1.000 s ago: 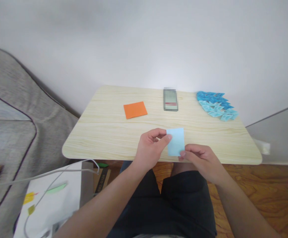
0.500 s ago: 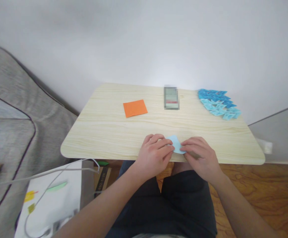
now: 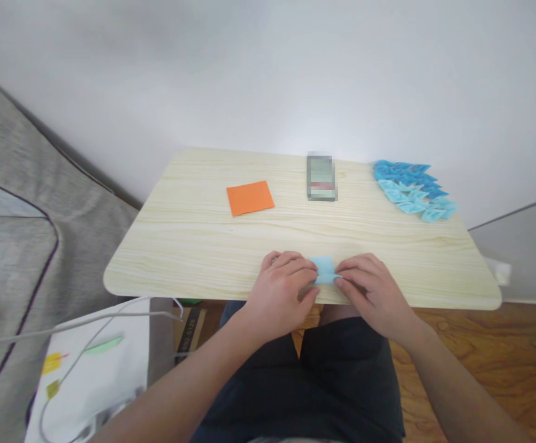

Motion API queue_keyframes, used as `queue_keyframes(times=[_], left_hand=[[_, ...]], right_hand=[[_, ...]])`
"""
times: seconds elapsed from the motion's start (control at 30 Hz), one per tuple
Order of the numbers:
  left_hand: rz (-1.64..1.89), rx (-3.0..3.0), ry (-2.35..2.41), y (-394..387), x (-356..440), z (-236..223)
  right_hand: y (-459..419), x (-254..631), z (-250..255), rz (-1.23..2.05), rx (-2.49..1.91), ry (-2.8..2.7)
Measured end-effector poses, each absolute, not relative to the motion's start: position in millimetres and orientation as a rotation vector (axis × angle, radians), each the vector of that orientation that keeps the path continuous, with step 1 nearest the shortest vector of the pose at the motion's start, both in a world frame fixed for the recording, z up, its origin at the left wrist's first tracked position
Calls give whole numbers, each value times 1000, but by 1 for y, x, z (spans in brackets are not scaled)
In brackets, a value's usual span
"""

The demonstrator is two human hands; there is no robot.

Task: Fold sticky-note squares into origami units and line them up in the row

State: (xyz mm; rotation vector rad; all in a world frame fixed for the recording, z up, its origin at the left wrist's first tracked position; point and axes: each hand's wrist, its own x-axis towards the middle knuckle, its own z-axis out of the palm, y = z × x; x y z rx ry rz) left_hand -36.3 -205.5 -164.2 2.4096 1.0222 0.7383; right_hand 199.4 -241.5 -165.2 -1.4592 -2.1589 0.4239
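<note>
A small light-blue sheet of folding paper (image 3: 325,269) lies between my hands near the front edge of the pale wood-grain table (image 3: 194,246). My left hand (image 3: 286,289) has its fingers curled over the paper's left side and covers part of it. At the paper's right end, my right hand (image 3: 373,289) pinches the edge between thumb and fingers. A crease or folded strip shows along the lower part of the paper. Folded blue paper pieces (image 3: 406,176), dark blue and light blue, sit in rows at the table's back right.
An orange paper square (image 3: 250,198) lies back left on the table. A blurred-out phone-like device (image 3: 322,177) rests near the wall. A grey sofa (image 3: 92,240) stands at the left, beside a white-topped box (image 3: 106,357) with cables across it.
The light-blue paper now looks flatter and straighter, with a fold along its near side. My fingers have shifted slightly on it. The view has moved a little.
</note>
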Motion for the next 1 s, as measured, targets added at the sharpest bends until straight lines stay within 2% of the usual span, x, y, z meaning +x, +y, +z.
queue_keyframes(times=[0.33, 1.0], left_hand=[[700, 2356, 1049, -201, -47, -162], [753, 2281, 1070, -198, -51, -164]], right_hand=[[-220, 190, -155, 574, -1628, -2119], [-211, 173, -149, 344, -1908, -2339]])
